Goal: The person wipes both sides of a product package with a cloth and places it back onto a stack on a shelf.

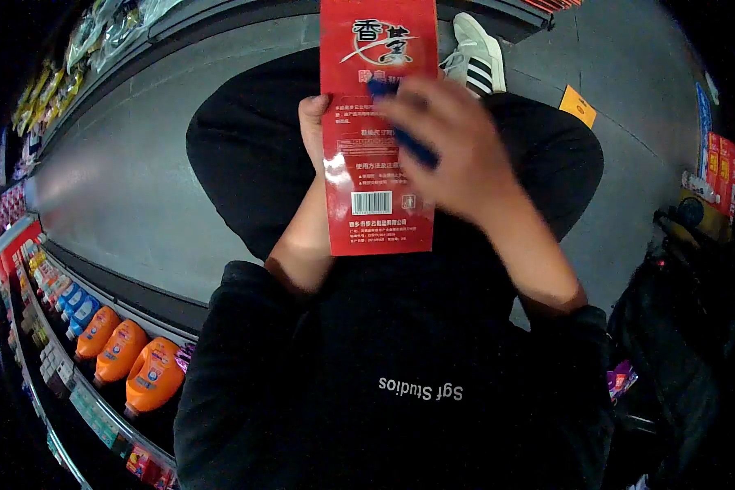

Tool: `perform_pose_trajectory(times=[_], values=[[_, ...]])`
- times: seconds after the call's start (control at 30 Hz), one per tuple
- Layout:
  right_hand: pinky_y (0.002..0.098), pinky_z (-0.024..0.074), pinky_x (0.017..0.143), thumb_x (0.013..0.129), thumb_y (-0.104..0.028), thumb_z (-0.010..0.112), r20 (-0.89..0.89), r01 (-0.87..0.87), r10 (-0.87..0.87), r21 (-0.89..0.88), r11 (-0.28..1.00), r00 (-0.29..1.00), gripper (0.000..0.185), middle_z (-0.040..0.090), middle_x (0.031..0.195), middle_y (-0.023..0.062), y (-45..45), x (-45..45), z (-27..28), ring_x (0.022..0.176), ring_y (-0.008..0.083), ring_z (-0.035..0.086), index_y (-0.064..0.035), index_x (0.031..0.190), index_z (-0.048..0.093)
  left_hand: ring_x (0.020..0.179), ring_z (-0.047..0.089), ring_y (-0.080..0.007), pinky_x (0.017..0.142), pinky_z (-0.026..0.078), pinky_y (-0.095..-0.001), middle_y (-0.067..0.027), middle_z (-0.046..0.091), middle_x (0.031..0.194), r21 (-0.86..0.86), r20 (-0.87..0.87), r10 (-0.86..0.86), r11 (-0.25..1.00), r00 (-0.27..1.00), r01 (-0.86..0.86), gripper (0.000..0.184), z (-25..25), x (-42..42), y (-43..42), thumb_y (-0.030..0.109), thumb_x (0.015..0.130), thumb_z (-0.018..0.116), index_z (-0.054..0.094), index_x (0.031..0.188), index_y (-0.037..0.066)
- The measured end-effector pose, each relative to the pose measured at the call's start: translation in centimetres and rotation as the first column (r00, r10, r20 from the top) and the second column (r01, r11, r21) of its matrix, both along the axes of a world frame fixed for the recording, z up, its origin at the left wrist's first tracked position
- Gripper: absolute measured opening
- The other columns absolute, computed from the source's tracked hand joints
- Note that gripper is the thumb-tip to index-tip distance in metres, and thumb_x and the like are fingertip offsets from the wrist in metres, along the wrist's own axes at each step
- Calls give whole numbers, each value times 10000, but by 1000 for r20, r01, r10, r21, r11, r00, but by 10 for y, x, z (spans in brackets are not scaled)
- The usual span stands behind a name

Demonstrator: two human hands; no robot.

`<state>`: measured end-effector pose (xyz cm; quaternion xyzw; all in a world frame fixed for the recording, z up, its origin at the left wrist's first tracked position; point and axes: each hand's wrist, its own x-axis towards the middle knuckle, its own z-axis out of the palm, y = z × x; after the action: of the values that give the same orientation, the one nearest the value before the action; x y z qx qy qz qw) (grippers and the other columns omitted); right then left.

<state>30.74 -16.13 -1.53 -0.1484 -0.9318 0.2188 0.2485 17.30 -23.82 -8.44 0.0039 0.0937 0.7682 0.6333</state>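
A flat red package [380, 233] with white print and a barcode stands long side up over the person's crossed legs. My left hand [313, 126] grips its left edge, thumb in front and the other fingers hidden behind it. In front of the package's right side, my right hand [453, 143] is closed around a dark blue pen-like object [416, 149]. Motion smears this hand, and the object's far end lies over the printed text. Whether it touches the package I cannot tell.
Shelves at the left hold orange bottles [153, 376], blue bottles [82, 314] and small packs. A yellow card [577, 106] lies on the grey floor [139, 184] by the right knee. A white shoe [478, 61] with black stripes shows at the top. Red packs [723, 167] are at far right.
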Motion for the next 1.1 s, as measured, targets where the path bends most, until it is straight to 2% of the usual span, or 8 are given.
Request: perform_pose_trajectory(times=[0.33,0.43,0.5,0.57,0.67,0.77,0.93,1.1], values=[[389,456,837,613,-90,702,-68,-396,445,-591,703,893,438,531,1029,98,-50,56,8,965,277,529,-84,1037,594,1100,486,-418,892,456,-465,-261,421,1263,49,-34,-225,973,974,227,866,10,5,10,557,709,509,295,1329,-8],[359,449,840,664,-72,651,-92,-241,223,-283,928,970,460,538,1025,113,-2,38,33,954,271,544,-82,1119,582,1061,520,-413,871,456,-506,-223,479,1220,-51,-48,-177,983,983,175,733,2,4,6,485,751,497,351,1316,40],[375,440,853,719,-74,596,-201,-67,44,-108,992,979,415,545,1087,131,30,16,34,948,303,556,-77,1133,564,1048,543,-365,877,454,-493,-183,505,1209,157,260,-246,965,934,210,666,0,10,2,487,793,475,389,1292,55],[351,395,919,785,-120,563,-146,90,-104,-100,991,984,426,522,1183,118,48,-2,22,1110,288,485,-108,1208,519,1044,550,-338,877,458,-473,-167,522,1193,137,193,-274,958,942,251,647,20,22,4,502,807,460,409,1279,64],[348,441,783,767,-156,609,-381,286,-176,254,924,908,343,566,983,180,49,-38,1,904,259,548,41,1044,564,1039,557,-309,874,460,-460,-153,538,1179,4,131,-233,972,964,234,634,15,20,6,533,823,438,436,1260,74],[423,398,883,649,-161,671,-80,-41,51,133,990,995,508,520,1093,111,4,-26,-11,1047,302,467,-46,1125,536,1033,549,-333,868,451,-491,-170,524,1191,-43,263,-63,996,963,77,663,12,13,11,566,818,426,439,1255,68],[414,383,916,600,-111,698,18,-363,378,-242,900,926,577,496,1179,87,-71,16,-18,1087,267,455,-88,1154,539,1022,536,-409,870,449,-503,-228,501,1190,47,65,-254,967,965,251,723,0,3,16,573,799,429,393,1272,28],[386,457,743,620,-140,650,-212,-476,426,-396,785,879,312,558,947,83,-71,37,9,883,269,530,-45,911,590,987,558,-401,815,494,-467,-255,510,1145,134,2,-248,960,969,246,763,16,-4,22,587,779,441,384,1259,-3]])
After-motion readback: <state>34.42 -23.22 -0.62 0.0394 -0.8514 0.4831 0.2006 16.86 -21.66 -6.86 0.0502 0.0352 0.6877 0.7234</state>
